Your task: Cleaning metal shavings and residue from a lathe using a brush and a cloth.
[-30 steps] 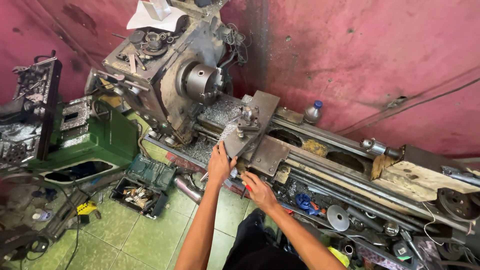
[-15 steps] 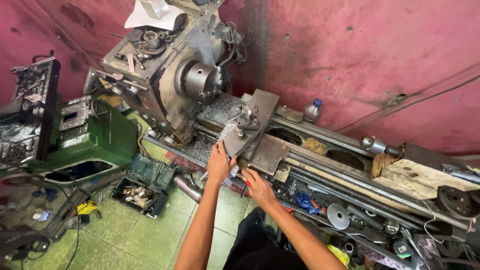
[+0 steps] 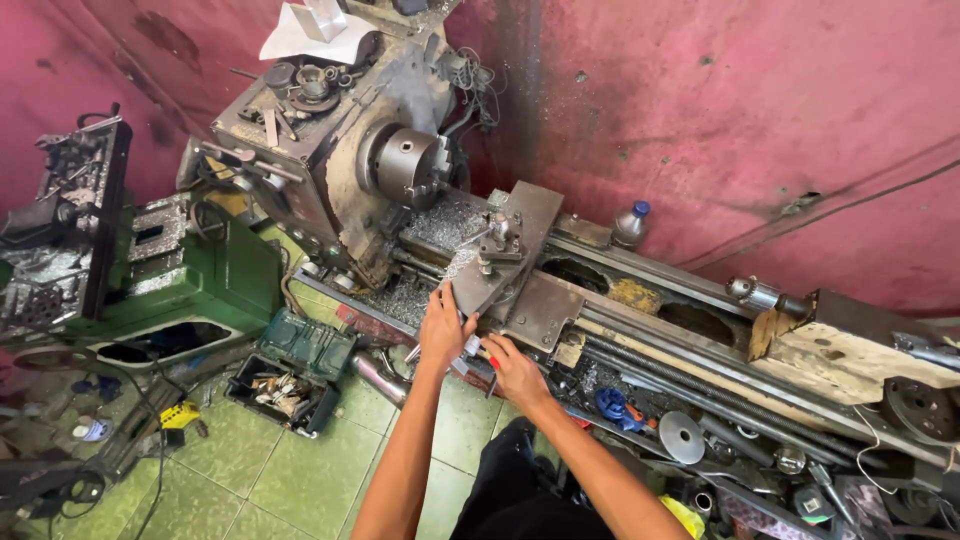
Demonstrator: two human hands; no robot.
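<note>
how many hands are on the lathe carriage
2. The left hand rests on the near edge of the lathe carriage; the right hand sits just right of it at the front, by a small red-tipped part. No other hands show.

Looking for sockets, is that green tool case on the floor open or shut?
Open. The green tool case lies on the floor tiles with its lid folded back, and loose metal pieces show inside the black lower half.

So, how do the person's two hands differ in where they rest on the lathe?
The left hand lies higher, its fingers spread on the edge of the lathe carriage; the right hand sits lower, at the carriage's front. The left hand looks flat and open, while the right hand is curled around a small part with a red bit showing; what it is cannot be told. Both arms are bare and reach up from below.
</note>
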